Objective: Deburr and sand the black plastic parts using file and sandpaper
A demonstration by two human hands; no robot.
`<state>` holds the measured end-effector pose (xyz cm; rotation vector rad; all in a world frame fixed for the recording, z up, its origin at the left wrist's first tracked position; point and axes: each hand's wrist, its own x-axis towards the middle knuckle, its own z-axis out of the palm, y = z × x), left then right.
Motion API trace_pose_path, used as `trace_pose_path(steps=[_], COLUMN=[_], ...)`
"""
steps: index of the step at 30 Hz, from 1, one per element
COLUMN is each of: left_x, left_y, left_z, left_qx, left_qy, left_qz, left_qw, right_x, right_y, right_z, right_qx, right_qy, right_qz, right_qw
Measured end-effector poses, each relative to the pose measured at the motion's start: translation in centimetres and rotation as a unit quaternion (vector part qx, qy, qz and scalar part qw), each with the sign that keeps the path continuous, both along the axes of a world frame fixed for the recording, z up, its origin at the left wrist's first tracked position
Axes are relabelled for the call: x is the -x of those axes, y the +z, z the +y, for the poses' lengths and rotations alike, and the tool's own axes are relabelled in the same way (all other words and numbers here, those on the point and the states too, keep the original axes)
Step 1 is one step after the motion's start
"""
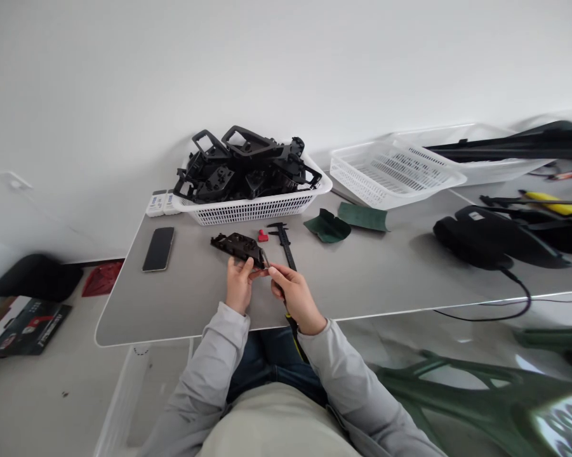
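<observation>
My left hand (pixel 239 283) is closed on the near edge of a black moulded plastic part (pixel 239 245), which is held tilted just above the table. My right hand (pixel 295 296) is closed around a slim tool with a black-and-yellow handle (pixel 292 325). Its thin greyish tip lies against the right end of the part, and its exact kind is unclear. Just beyond the hands lie a black caliper (pixel 284 244) and a small red piece (pixel 263 236). My left fingertips are partly hidden beneath the part.
A white basket (pixel 254 211) heaped with similar black parts (pixel 247 168) stands behind. Right of it are green scraps (pixel 327 226) and a white basket (pixel 385 184). A phone (pixel 159 249) lies left; a black corded object (pixel 476 238) sits right. The table's front edge (pixel 362 317) is close.
</observation>
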<state>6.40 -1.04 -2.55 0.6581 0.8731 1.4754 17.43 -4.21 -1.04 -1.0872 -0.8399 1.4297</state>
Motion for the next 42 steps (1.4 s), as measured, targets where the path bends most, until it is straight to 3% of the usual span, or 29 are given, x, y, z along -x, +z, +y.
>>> trace_pose_path(steps=[6, 14, 25, 32, 42], left_x=[0.1, 0.3, -0.1, -0.1, 0.1], left_y=[0.3, -0.1, 0.1, 0.1, -0.1], left_z=[-0.3, 0.0, -0.3, -0.2, -0.2], left_qx=[0.004, -0.002, -0.025, -0.024, -0.028], left_qy=[0.021, -0.038, 0.010, 0.025, 0.012], left_qz=[-0.002, -0.002, -0.008, -0.012, -0.057], left_qw=[1.000, 0.999, 1.000, 0.999, 0.998], right_x=[0.9, 1.0, 0.8, 0.1, 0.3], right_y=[-0.2, -0.2, 0.3, 0.6, 0.1], right_z=[0.1, 0.1, -0.2, -1.4, -1.0], right_qx=[0.014, 0.004, 0.011, 0.057, 0.047], right_qy=[0.021, 0.014, -0.002, 0.082, 0.129], right_qz=[0.043, 0.027, 0.079, 0.050, 0.020], right_qw=[0.999, 1.000, 0.997, 0.994, 0.990])
